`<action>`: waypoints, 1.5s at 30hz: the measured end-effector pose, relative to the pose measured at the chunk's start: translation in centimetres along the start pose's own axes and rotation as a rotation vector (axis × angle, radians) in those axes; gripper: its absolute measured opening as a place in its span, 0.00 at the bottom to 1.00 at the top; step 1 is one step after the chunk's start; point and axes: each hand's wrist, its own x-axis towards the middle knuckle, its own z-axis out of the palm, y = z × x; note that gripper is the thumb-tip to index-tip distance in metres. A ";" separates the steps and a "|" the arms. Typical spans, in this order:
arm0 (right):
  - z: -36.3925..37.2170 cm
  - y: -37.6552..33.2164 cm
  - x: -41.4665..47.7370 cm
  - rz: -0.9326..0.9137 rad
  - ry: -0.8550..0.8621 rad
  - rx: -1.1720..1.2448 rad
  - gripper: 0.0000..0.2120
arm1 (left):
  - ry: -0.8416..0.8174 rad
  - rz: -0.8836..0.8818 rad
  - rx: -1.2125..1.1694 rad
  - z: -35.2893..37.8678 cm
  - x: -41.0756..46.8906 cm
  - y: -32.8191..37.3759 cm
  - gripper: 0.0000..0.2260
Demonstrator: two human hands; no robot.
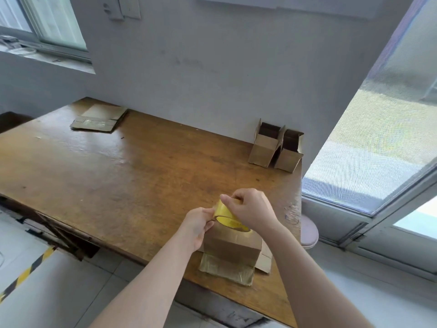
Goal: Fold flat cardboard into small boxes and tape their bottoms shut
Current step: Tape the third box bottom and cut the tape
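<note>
A: Tape roll (230, 218)?
B: Yellow, tilted, resting on top of the small box (233, 247) near the front edge of the wooden table (113, 166).

A: Right hand (251, 210)?
B: Curled over the roll from the far side, thumb and fingers closed on its rim.

A: Left hand (197, 224)?
B: Just left of the roll, fingertips pinched at its edge; cannot tell whether holding a loose tape end or only the rim.

A: The box itself?
B: Closed flaps up, under the roll. Clear tape glinting over a flap spread flat on the table in front of it.

A: Beyond the roll?
B: Two finished boxes (276, 146), open tops up, side by side at the far right against the wall. Flat cardboard stack (99, 118) at the far left corner, well apart from the roll.
</note>
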 end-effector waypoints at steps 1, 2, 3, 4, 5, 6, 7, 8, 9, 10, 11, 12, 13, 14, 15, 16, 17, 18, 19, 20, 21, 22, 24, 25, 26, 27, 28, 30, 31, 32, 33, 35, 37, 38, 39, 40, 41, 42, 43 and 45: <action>-0.3 -0.1 0.2 0.007 -0.025 -0.023 0.19 | 0.005 0.012 0.032 0.1 0.2 -0.2 0.09; -0.5 -0.2 0.2 0.021 -0.063 -0.021 0.16 | 0.018 0.016 0.058 0.0 0.5 -0.4 0.09; -0.6 0.0 0.2 0.039 -0.112 -0.003 0.12 | 0.038 0.016 0.081 0.0 0.9 -0.6 0.09; -0.8 0.2 0.1 0.052 -0.173 0.027 0.08 | 0.060 0.015 0.094 -0.1 1.2 -0.7 0.09; -1.1 0.5 0.0 0.052 -0.241 0.073 0.07 | 0.083 0.019 0.093 -0.3 1.4 -0.7 0.09; -1.3 0.9 -0.1 0.053 -0.305 0.145 0.08 | 0.107 0.025 0.084 -0.4 1.7 -0.7 0.08; -1.5 1.3 -0.2 0.065 -0.347 0.234 0.09 | 0.127 0.030 0.078 -0.5 1.9 -0.7 0.08; -1.5 1.8 -0.4 0.085 -0.358 0.311 0.11 | 0.137 0.035 0.077 -0.6 2.0 -0.7 0.07; -1.5 2.2 -0.5 0.101 -0.346 0.360 0.11 | 0.138 0.041 0.080 -0.6 2.2 -0.8 0.07; -1.4 2.4 -0.6 0.106 -0.326 0.379 0.12 | 0.139 0.045 0.092 -0.6 2.4 -0.9 0.07; -1.2 2.6 -0.7 0.098 -0.300 0.374 0.12 | 0.148 0.047 0.115 -0.6 2.5 -1.1 0.07; -1.0 2.7 -0.8 0.083 -0.265 0.347 0.13 | 0.163 0.049 0.146 -0.5 2.6 -1.2 0.07; -0.9 2.8 -0.8 0.071 -0.219 0.297 0.13 | 0.177 0.055 0.181 -0.4 2.6 -1.3 0.08; -0.8 2.9 -0.8 0.065 -0.166 0.230 0.14 | 0.185 0.061 0.214 -0.3 2.6 -1.4 0.09; -0.9 2.9 -0.9 0.065 -0.121 0.162 0.13 | 0.186 0.066 0.243 -0.2 2.5 -1.6 0.10; -1.0 2.8 -0.9 0.072 -0.096 0.103 0.13 | 0.185 0.067 0.265 0.0 2.4 -1.6 0.10; -1.0 2.7 -0.8 0.084 -0.091 0.055 0.12 | 0.190 0.065 0.279 0.2 2.4 -1.6 0.09; -1.0 2.5 -0.7 0.099 -0.098 0.015 0.13 | 0.203 0.055 0.282 0.3 2.4 -1.7 0.09; -0.9 2.3 -0.6 0.113 -0.108 -0.014 0.13 | 0.217 0.039 0.271 0.4 2.4 -1.7 0.08; -0.9 2.1 -0.4 0.129 -0.116 -0.035 0.14 | 0.228 0.023 0.251 0.4 2.4 -1.7 0.08; -0.8 2.0 -0.3 0.144 -0.116 -0.057 0.15 | 0.237 0.012 0.229 0.3 2.5 -1.7 0.07; -0.8 2.0 -0.2 0.157 -0.107 -0.086 0.17 | 0.244 0.008 0.211 0.2 2.6 -1.7 0.07; -0.8 2.2 -0.1 0.169 -0.092 -0.125 0.19 | 0.262 0.009 0.197 -0.1 3.0 -1.7 0.07; -0.8 2.5 -0.2 0.177 -0.091 -0.092 0.20 | 0.266 0.013 0.193 -0.2 3.2 -1.7 0.06; -0.7 2.9 -0.3 0.190 -0.088 -0.024 0.21 | 0.262 0.018 0.189 -0.1 3.4 -1.8 0.06; -0.7 3.1 -0.5 0.203 -0.078 0.044 0.22 | 0.257 0.019 0.186 -0.1 3.5 -1.8 0.06; -0.7 3.3 -0.7 0.207 -0.064 0.074 0.22 | 0.258 0.018 0.186 -0.1 3.6 -1.9 0.06; -0.2 3.2 -0.8 0.193 -0.038 0.014 0.22 | 0.270 0.013 0.171 -0.5 3.7 -2.0 0.06; 0.1 2.9 -0.8 0.179 -0.020 -0.044 0.22 | 0.271 0.005 0.143 -0.8 3.8 -2.2 0.07; 0.5 2.6 -0.7 0.161 -0.007 -0.099 0.20 | 0.270 -0.007 0.112 -1.3 3.9 -2.2 0.07; 0.9 2.2 -0.4 0.139 0.000 -0.146 0.19 | 0.270 -0.021 0.091 -1.6 3.9 -2.2 0.06; 1.3 1.7 0.1 0.117 -0.007 -0.207 0.18 | 0.277 -0.061 0.072 -2.1 3.9 -2.2 0.06; 1.6 1.6 0.6 0.122 -0.019 -0.234 0.20 | 0.267 -0.098 0.059 -2.2 3.9 -2.0 0.06; 1.7 1.6 0.7 0.129 -0.020 -0.244 0.20 | 0.259 -0.112 0.059 -2.1 4.0 -1.9 0.06; 1.8 1.5 0.8 0.132 -0.020 -0.253 0.20 | 0.254 -0.127 0.064 -2.1 4.0 -1.9 0.07; 1.8 1.5 0.9 0.131 -0.021 -0.258 0.20 | 0.252 -0.145 0.071 -2.1 4.0 -1.8 0.07; 1.9 1.4 1.0 0.127 -0.026 -0.261 0.20 | 0.250 -0.161 0.079 -2.1 4.1 -1.8 0.07; 2.1 1.3 1.2 0.122 -0.032 -0.262 0.21 | 0.246 -0.175 0.089 -2.2 4.1 -1.8 0.07; 2.2 1.2 1.3 0.119 -0.036 -0.265 0.22 | 0.239 -0.190 0.103 -2.1 4.0 -1.8 0.07; 2.4 1.0 1.5 0.119 -0.035 -0.271 0.24 | 0.232 -0.220 0.144 -2.1 3.9 -1.8 0.08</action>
